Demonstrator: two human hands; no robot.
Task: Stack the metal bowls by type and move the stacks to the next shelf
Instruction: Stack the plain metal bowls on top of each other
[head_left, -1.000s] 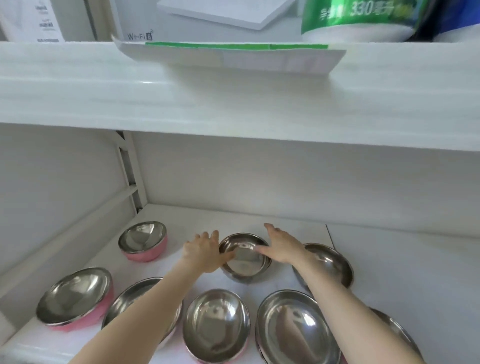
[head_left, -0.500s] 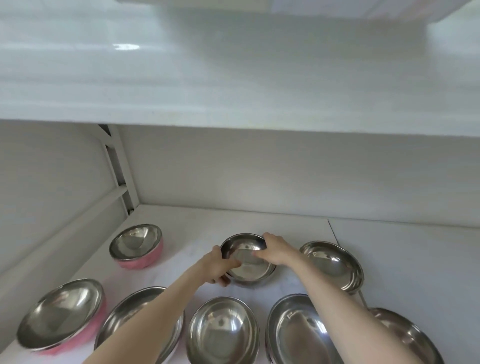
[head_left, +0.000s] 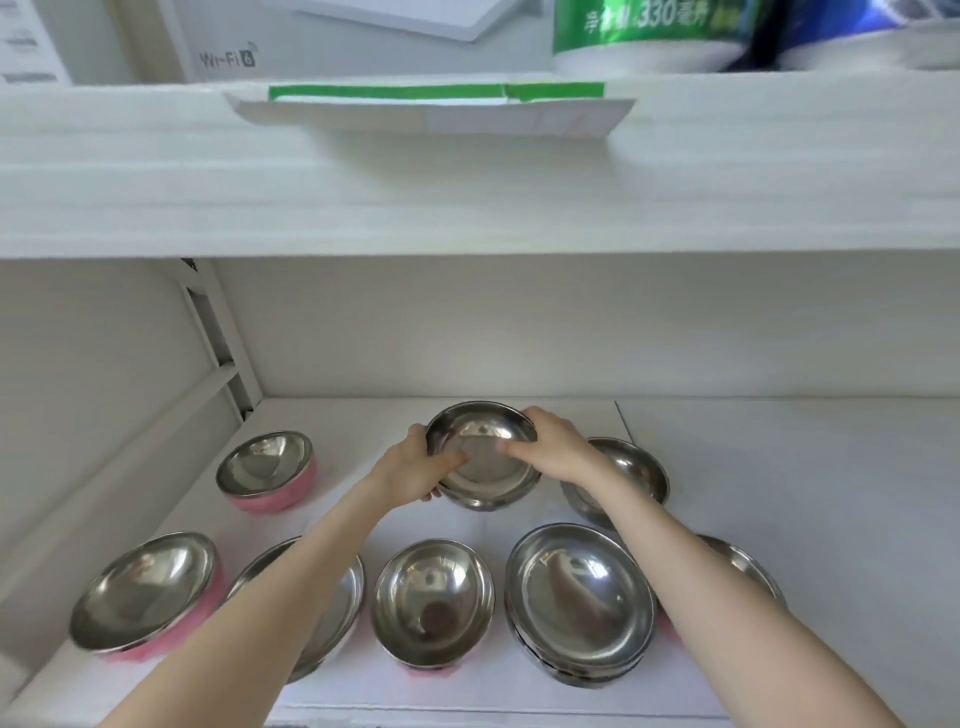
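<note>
Hands first: your left hand (head_left: 415, 470) and right hand (head_left: 550, 449) both clasp the steel bowl (head_left: 483, 457) by its rim — thumbs inside, fingers under — tilted toward you above the shelf (head_left: 779, 519). Just right of it sits another bowl (head_left: 631, 475). Two pink bowls (head_left: 267, 470) (head_left: 148, 595) stand at left; a stack (head_left: 582, 603) lies near your right forearm.

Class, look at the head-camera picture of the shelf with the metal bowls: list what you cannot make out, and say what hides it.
- Wide steel bowl at front left: partly hidden by the left forearm.
- Steel bowl at far right: mostly hidden by the right forearm; its type is unclear.
- Green-labelled container on the upper shelf: cut off by the top edge, print blurred.
- Held steel bowl: underside unseen.
</note>
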